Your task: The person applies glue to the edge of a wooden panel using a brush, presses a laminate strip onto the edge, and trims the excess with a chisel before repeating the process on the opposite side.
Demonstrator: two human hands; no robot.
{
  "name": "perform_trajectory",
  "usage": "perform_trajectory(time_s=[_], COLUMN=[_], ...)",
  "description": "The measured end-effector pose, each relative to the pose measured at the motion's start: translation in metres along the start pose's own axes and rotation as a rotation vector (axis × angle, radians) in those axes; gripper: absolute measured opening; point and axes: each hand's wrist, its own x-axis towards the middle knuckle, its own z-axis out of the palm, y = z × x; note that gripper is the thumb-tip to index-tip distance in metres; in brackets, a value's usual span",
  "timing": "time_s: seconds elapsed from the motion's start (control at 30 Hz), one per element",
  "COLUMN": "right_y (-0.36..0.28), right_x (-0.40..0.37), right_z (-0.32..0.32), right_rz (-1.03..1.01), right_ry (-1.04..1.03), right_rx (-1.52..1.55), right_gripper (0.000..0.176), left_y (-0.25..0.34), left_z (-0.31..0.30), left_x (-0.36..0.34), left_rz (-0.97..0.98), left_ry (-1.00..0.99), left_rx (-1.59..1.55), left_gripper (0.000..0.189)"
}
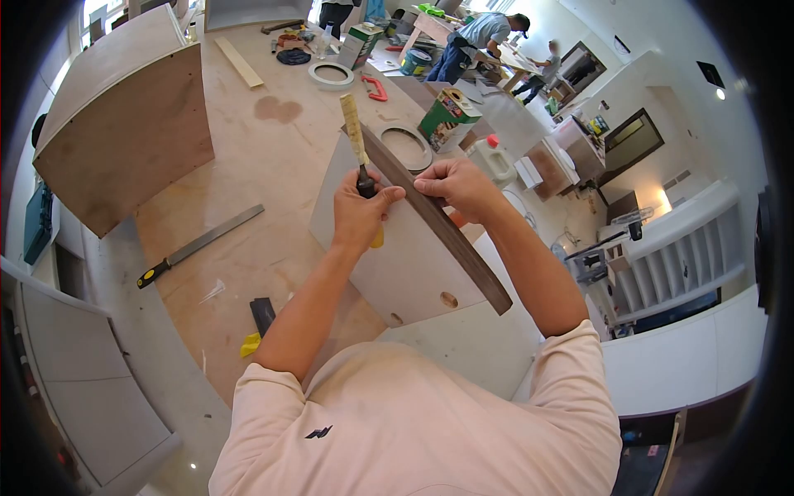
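The left hand is closed in a fist around the black grip of a tool, whose pale shaft lies against the far end of a dark strip. The right hand, just beside it, is clamped on that strip, fingers curled over its top. The strip caps the raised edge of a grey panel, which stands tilted on the table.

The step looks like working the tool along the strip's edge. The next stroke calls for a firm right-hand hold so the panel does not rock.

The tool points away from the person and slightly left. The strip's long axis runs from far left to near right.
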Motion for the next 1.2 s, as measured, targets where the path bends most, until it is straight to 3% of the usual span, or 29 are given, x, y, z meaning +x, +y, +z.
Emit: perform_trajectory(time_s=[0.37,0.47,0.57,0.77,1.0,1.1,1.2], right_y=[0.003,0.002,0.013,0.013,0.013,0.013,0.015], right_x=[-0.008,-0.015,-0.019,-0.033,-0.039,-0.042,-0.042], right_z=[0.003,0.004,0.006,0.006,0.004,0.004,0.006], right_rz=[0.01,-0.032,-0.088,-0.194,-0.221,-0.241,-0.268], right_ry=[-0.017,-0.001,0.01,0.049,0.077,0.071,0.093], right_rx=[0.042,-0.032,-0.081,-0.258,-0.304,-0.277,-0.355], right_gripper=[0.025,0.031,0.036,0.034,0.034,0.035,0.036], left_y=[0.01,0.024,0.067,0.122,0.11,0.125,0.101], left_z=[-0.006,-0.014,-0.006,0.035,0.043,0.056,0.053], left_x=[-0.008,-0.007,0.001,0.01,0.02,0.01,0.013], left_rz=[0.002,0.111,0.393,0.516,0.451,0.537,0.496], left_ry=[-0.029,-0.017,-0.219,-0.518,-0.538,-0.539,-0.59], left_rx=[0.158,0.159,-0.095,0.555,0.765,0.578,0.772], left_gripper=[0.039,0.033,0.029,0.026,0.025,0.026,0.03])
